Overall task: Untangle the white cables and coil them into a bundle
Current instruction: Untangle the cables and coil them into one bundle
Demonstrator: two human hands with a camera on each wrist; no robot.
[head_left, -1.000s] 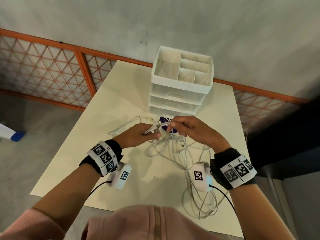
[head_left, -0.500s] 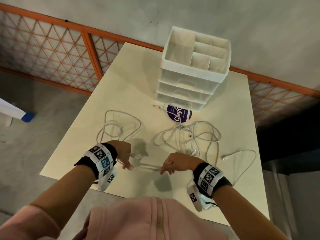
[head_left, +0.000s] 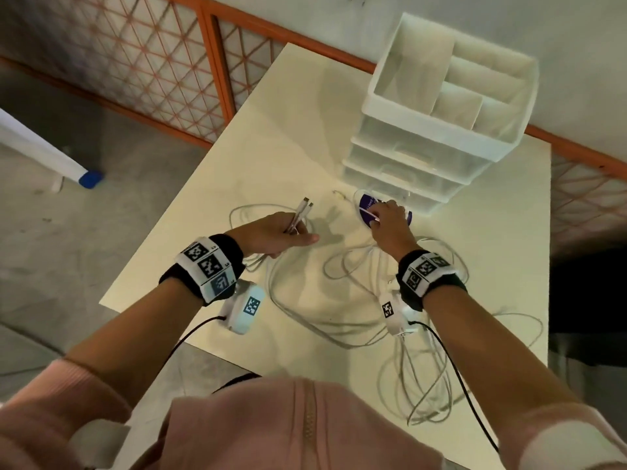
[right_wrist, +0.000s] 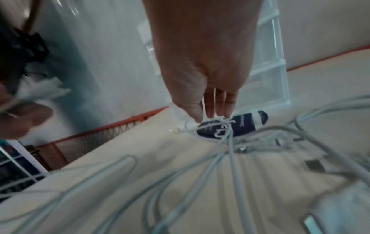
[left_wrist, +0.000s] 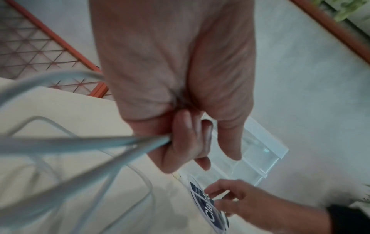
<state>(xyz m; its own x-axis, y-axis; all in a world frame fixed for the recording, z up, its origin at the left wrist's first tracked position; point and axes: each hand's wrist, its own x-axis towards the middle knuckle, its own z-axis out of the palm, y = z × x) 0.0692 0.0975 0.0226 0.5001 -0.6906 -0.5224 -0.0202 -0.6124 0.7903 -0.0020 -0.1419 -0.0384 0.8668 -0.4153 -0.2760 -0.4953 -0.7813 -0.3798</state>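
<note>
Several white cables [head_left: 349, 266] lie tangled on the cream table [head_left: 288, 130]; some loops [head_left: 424, 385] hang over its front edge. My left hand [head_left: 291, 232] grips a bunch of cable, and two connector ends [head_left: 307, 205] stick out past the fingers. In the left wrist view the left hand [left_wrist: 180, 142] has its fingers curled round those strands [left_wrist: 100, 142]. My right hand [head_left: 380, 220] reaches onto a purple round disc [head_left: 364, 201]. In the right wrist view the right hand [right_wrist: 212, 114] pinches a thin white strand [right_wrist: 218, 125] lying on the purple disc [right_wrist: 246, 123].
A white drawer organizer [head_left: 441, 113] with open top compartments stands at the back of the table, just behind the disc. An orange lattice fence [head_left: 152, 62] runs behind the table. Bare tabletop lies to the left of the organizer.
Both hands have moved away from the table's front edge. The left one now holds the cable ends further forward; the right one has reached to the purple disc.
</note>
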